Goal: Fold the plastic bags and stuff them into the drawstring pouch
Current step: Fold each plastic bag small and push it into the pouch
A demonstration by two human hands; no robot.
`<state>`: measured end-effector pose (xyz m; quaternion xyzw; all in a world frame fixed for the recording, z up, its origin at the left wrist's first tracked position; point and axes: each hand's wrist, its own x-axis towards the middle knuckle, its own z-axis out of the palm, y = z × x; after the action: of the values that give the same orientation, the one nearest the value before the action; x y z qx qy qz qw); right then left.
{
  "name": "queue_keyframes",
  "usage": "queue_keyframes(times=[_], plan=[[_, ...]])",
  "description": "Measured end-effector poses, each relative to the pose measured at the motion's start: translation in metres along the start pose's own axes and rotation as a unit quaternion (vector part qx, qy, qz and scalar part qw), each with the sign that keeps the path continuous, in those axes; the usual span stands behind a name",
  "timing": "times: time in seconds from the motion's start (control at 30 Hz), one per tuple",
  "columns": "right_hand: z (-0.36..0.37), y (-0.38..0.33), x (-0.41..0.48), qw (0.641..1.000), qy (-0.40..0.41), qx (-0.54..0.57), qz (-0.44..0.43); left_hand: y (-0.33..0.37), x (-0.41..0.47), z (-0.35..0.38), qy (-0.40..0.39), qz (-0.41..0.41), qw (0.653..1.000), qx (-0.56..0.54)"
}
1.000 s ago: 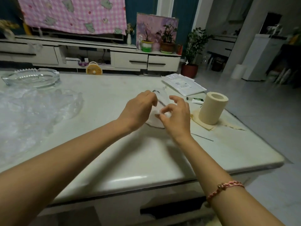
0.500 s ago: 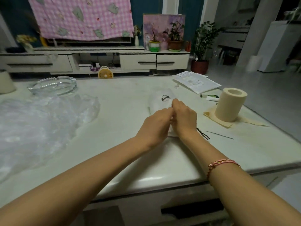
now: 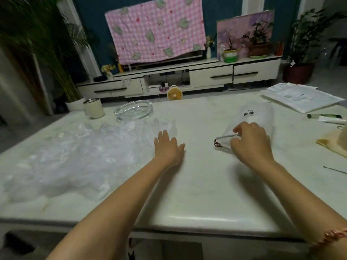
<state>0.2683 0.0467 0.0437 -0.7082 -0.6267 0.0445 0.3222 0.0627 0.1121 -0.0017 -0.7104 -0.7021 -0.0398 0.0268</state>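
Left hand (image 3: pixel 168 148) now off one pouch (image 3: pixel 257 117)

The tabletop (image 3: pixel 197 184) is pale greenish white, with clear, colourless plastic bags (image 3: pixel 75 156) on it and a white drawstring pouch (image 3: pixel 255 117) that carries a small black bow print and a dark red cord (image 3: pixel 217 143). A clear glass ashtray (image 3: pixel 133 109) sits beside a cream cup (image 3: pixel 93 108), and white printed papers (image 3: pixel 302 96) lie near a green and white tube (image 3: pixel 326 116). Behind, a pink and white checked cloth (image 3: pixel 155 29) with grey-green animal figures hangs on a dark teal wall (image 3: pixel 90 19), near a yellow fan (image 3: pixel 174 93), and a pink braided bracelet (image 3: pixel 334 235) circles the right wrist.
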Motion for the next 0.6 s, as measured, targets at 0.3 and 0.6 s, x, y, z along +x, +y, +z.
queue_keyframes(times=[0.3, 0.6], plan=[[0.008, -0.024, -0.022, 0.993, -0.01, 0.109, -0.035, 0.006, -0.007, -0.006, 0.234, 0.146, 0.959, -0.06], [-0.018, -0.016, -0.031, 0.824, -0.281, 0.438, 0.225, 0.06, -0.098, 0.002, 0.364, 0.537, 0.761, -0.009]])
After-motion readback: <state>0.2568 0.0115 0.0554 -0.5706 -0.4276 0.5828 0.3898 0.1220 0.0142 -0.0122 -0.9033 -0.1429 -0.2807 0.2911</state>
